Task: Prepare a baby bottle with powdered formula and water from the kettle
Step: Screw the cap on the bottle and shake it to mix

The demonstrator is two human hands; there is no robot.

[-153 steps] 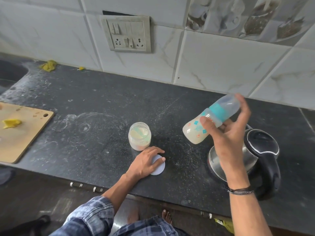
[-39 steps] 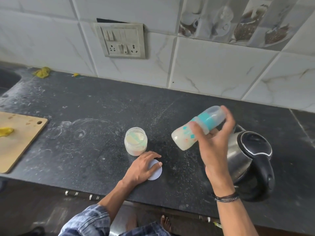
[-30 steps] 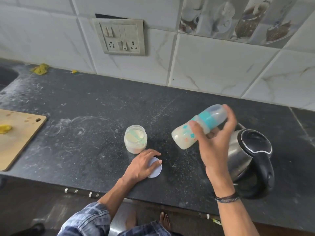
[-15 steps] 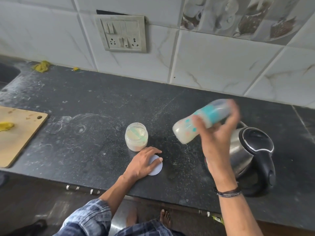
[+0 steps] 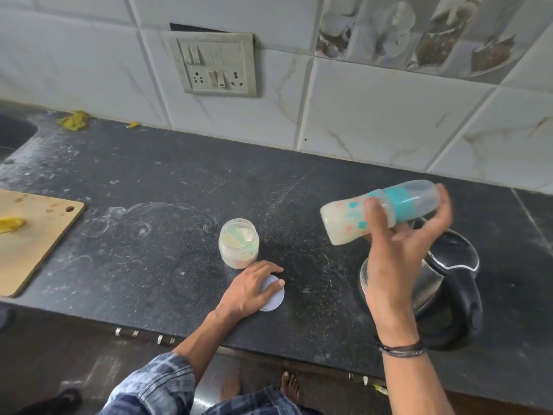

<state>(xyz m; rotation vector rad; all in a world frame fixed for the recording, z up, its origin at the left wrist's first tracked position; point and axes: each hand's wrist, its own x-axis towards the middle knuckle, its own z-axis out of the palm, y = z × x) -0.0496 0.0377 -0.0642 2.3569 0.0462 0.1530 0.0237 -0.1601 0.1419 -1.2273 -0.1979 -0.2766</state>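
My right hand [image 5: 398, 253] grips the baby bottle [image 5: 347, 220] in the air, above the counter and to the left of the kettle. The bottle lies almost on its side, its teal collar and clear cap pointing right, with milky liquid in its body. An open jar of formula powder [image 5: 238, 243] with a pale green scoop inside stands on the dark counter [image 5: 167, 205]. Just in front of it my left hand [image 5: 251, 290] rests on the jar's round white lid [image 5: 273, 299]. The steel and black kettle [image 5: 443, 283] sits at the right, partly hidden by my right arm.
A wooden cutting board [image 5: 33, 235] with a yellow scrap lies at the left edge. A sink corner [image 5: 12, 136] is at the far left. The tiled wall carries a switch panel [image 5: 217, 65]. Powder dusts the counter. My bare foot [image 5: 290, 387] shows below.
The bottle keeps swinging in my right hand, tilting a little between frames and staying above the counter near the kettle. My left hand stays on the lid.
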